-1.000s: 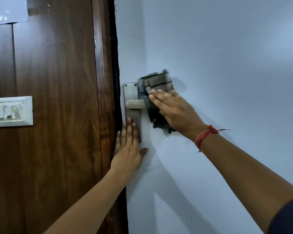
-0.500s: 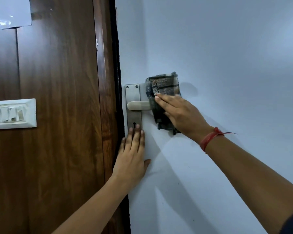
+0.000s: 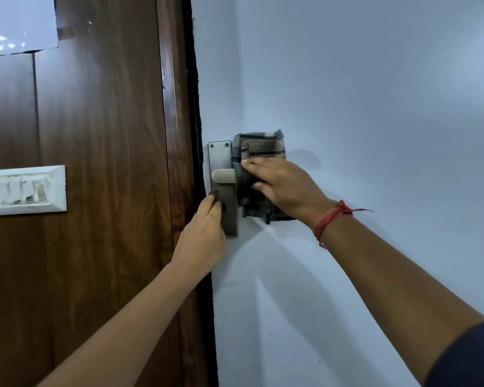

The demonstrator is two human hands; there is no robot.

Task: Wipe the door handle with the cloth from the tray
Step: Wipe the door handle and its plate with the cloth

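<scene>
Head view, only view. Pale door [image 3: 347, 93] fills right two thirds of the frame; dark wood panelling [image 3: 101, 163] fills the left. White switch plate [image 3: 28, 189] at centre left on the wood; glossy white sheet [image 3: 17, 23] at upper left corner.

Door handle [image 3: 223, 175] sits at frame centre on a metal backplate [image 3: 220, 155], lever pointing right. Checked cloth [image 3: 259, 152], folded, drapes over the lever's outer end and hangs below it.

Right hand [image 3: 285, 188] lies on the cloth, fingers [image 3: 253, 164] extended and close together, pressing it against the lever; thumb under the fabric edge. Red thread band [image 3: 329, 219] on that wrist.

Left hand [image 3: 204, 233] just below the lever, at the lower left edge of the backplate, fingers curled narrow; whether they pinch the plate, cannot tell. It holds no object.
</scene>
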